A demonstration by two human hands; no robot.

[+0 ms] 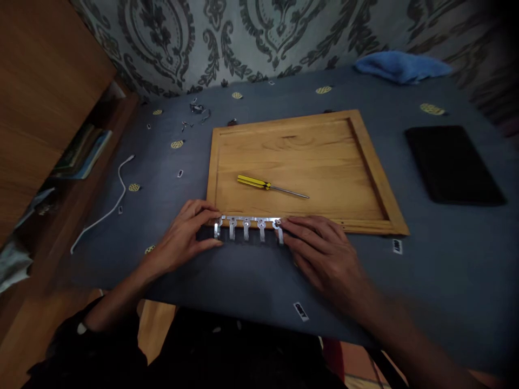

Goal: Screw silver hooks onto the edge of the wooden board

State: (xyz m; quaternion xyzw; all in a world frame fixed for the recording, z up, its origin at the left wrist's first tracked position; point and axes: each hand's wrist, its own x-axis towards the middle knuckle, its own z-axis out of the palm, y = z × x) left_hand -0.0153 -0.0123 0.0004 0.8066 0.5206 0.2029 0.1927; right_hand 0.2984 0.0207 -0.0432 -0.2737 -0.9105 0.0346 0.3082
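Observation:
A metal hook rail (246, 220) with several hooks lies along the near edge of a shallow wooden tray or panel (284, 125). Its hooks hang over the frame toward me. My left hand (178, 233) has its fingers on the left end of the rail, with the thumb below. At the opposite end, the fingers of my right hand (324, 251) press against the last hook. Both hands are closed on the rail. A screwdriver (254, 182) with a yellow and black handle rests inside the wooden frame, its tip toward the right.
A white cable (121, 186) curves across the cloth at left. Small metal parts (197, 108) lie at the back left. To the right is a flat black object (452, 165), with a blue cloth (401, 66) behind it. A wooden cabinet (52, 65) borders the table's left side.

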